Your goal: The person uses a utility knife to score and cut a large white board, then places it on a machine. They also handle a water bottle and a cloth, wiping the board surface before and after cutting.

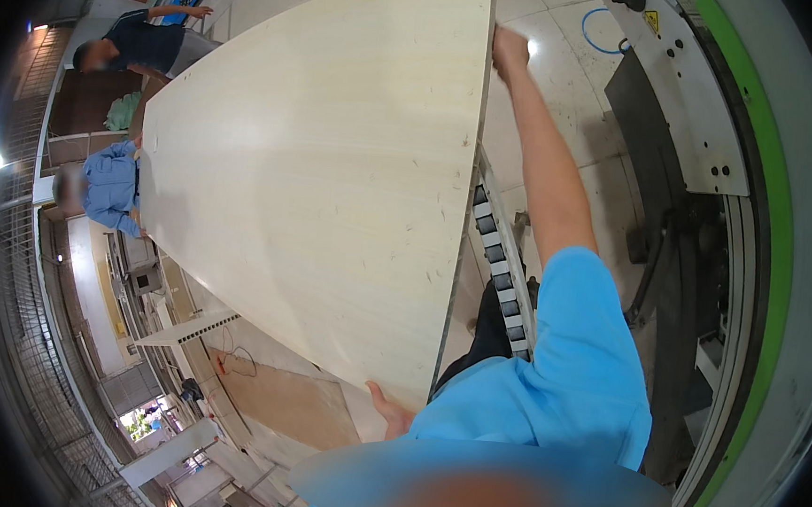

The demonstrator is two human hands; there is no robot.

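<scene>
A large pale wood-grain panel [317,172] fills the middle of the view, tilted away from me. My right hand [508,51] grips its right edge near the far top, arm stretched out in a bright blue short sleeve. Down at the panel's near corner, my left hand [388,409] holds the lower edge, only partly visible. Two other people stand at the far left edge of the panel: one in a dark shirt [138,42] and one in a blue shirt [109,186] with a hand on it.
A roller conveyor rail [503,279] runs under the panel's right edge. A grey machine with a green border [739,201] stands at right. A blue hose [599,27] lies on the tiled floor. Boards and racks [264,394] sit at lower left, beside a mesh fence.
</scene>
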